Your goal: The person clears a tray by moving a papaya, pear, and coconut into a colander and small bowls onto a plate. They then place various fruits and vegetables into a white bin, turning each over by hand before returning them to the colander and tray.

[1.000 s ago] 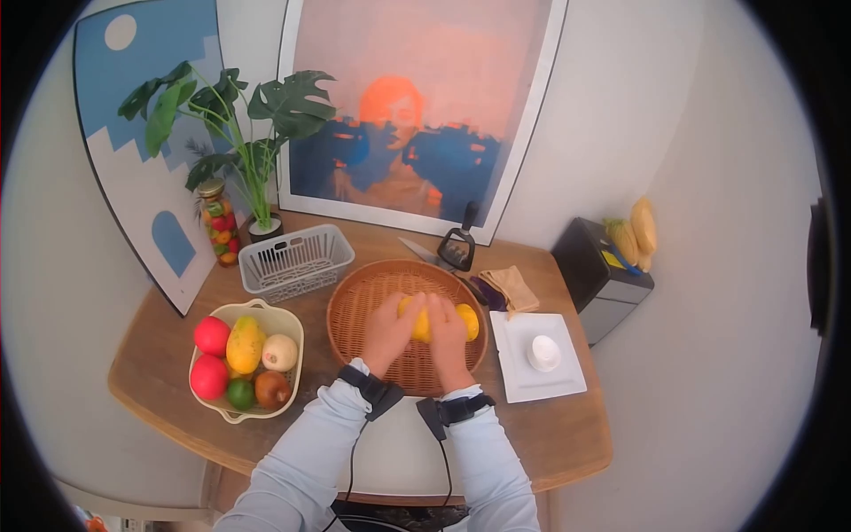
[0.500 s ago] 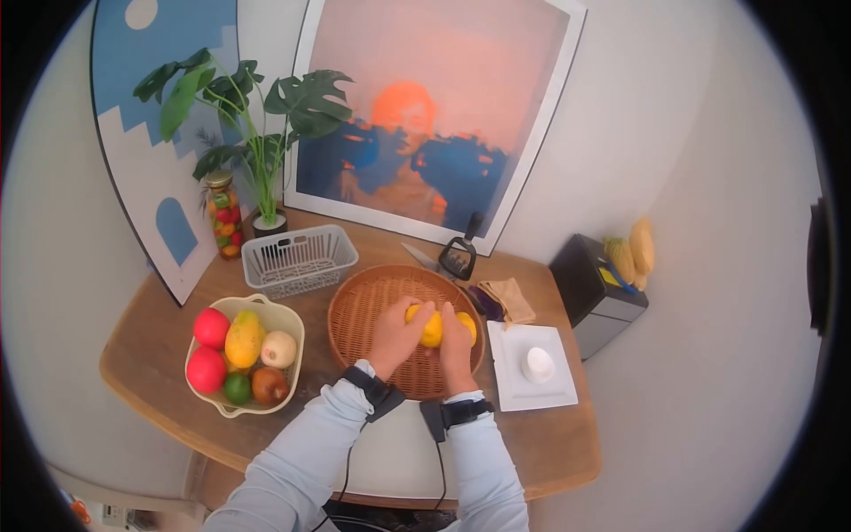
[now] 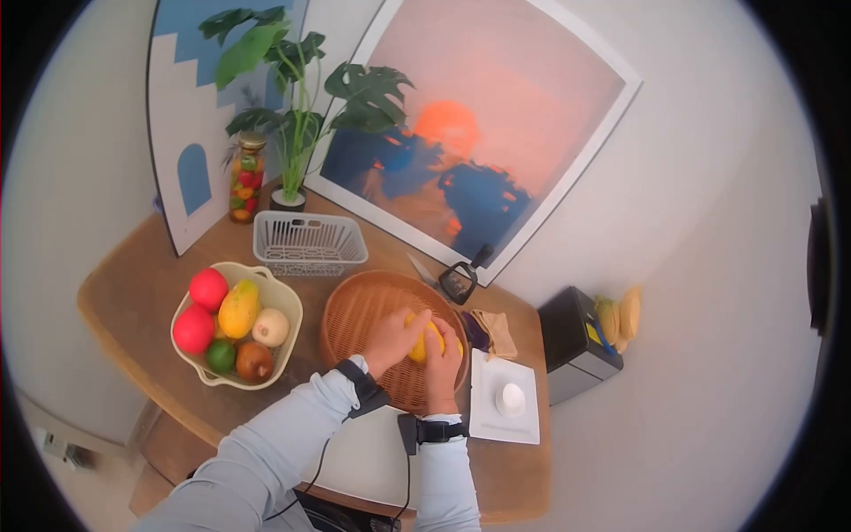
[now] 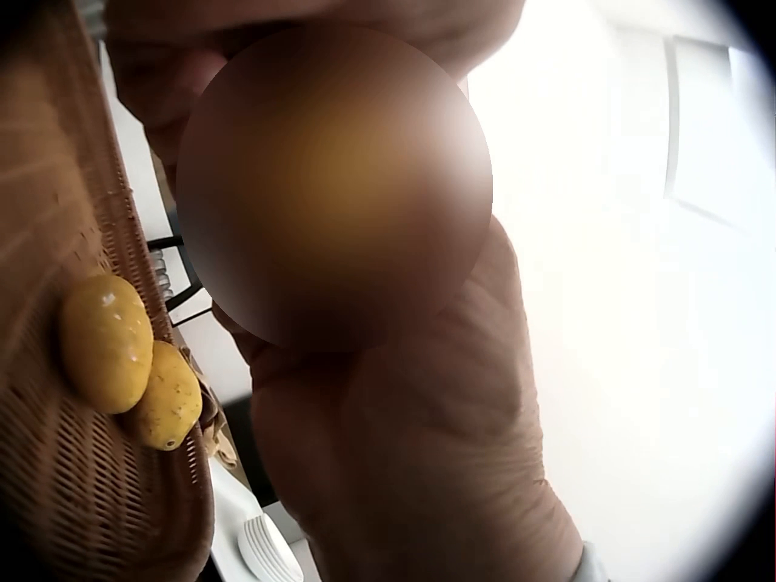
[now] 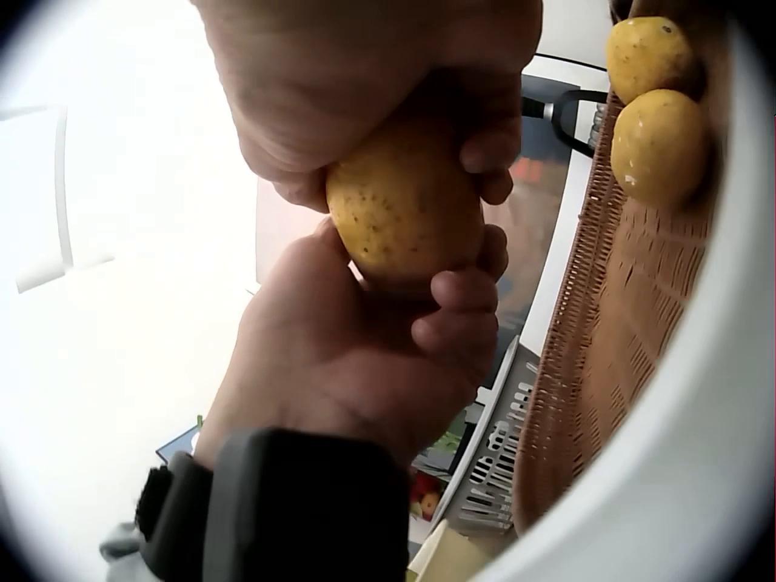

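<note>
Both hands hold one yellow oval fruit with brown speckles (image 5: 394, 218), mango-like in shape, over the round wicker basket (image 3: 350, 306). My left hand (image 3: 396, 341) grips it from the left, fingers curled round it. From the other side my right hand (image 3: 441, 368) wraps it, and in the right wrist view its fingers cover the top. Two more yellow fruits lie against the basket's wall, a larger one (image 4: 107, 346) and a smaller one (image 4: 170, 398). A blurred disc hides the grip in the left wrist view.
A cream basket (image 3: 292, 324) of mixed produce stands left. Behind are a grey plastic basket (image 3: 310, 244), a plant (image 3: 297, 151) and a jar (image 3: 246, 182). A black-handled grater (image 3: 458, 282) lies by a knife (image 3: 422, 271). On the right, a square plate (image 3: 523, 430) carries a white bowl (image 3: 511, 399).
The head view has turned, so the table appears tilted and shifted left. Both hands still hold the fruit over the basket; they have parted slightly, showing more of it than one second ago.
</note>
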Available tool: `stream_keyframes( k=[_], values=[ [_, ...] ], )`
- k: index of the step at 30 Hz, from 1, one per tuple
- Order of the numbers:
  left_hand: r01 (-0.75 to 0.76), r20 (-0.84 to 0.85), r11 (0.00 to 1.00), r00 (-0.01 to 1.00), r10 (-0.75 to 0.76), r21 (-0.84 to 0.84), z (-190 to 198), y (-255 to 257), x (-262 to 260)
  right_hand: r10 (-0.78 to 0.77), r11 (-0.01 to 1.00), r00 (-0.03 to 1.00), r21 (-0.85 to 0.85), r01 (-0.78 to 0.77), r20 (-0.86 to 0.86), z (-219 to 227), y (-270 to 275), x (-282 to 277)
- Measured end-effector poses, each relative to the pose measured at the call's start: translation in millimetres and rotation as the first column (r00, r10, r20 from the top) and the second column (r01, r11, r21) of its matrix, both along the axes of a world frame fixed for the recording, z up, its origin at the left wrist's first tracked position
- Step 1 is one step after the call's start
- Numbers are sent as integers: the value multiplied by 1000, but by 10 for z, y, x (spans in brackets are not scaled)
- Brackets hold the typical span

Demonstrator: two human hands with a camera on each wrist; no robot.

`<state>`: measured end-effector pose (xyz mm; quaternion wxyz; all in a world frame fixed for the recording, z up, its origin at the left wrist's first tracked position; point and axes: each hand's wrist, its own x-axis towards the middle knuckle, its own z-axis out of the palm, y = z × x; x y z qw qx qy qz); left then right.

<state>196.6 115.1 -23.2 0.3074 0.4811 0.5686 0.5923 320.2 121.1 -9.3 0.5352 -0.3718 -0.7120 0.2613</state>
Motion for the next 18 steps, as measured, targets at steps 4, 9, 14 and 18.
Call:
stream_keyframes(
  k=[4,9,14,18],
  values=[
    [72,68,997,995,-74,34,73,-119,-32,3,1000,1000,-4,-3,2,2,-60,-61],
    [52,116,995,991,-62,88,22,-82,73,26,939,976,-328,-98,-217,-133,129,59],
    [91,581,994,806,-112,65,-34,-27,-46,-134,904,962,428,19,239,204,-168,-208],
    [163,371,987,916,-150,-4,274,-278,-26,-51,955,994,-297,20,-98,112,-27,-55]
  ],
)
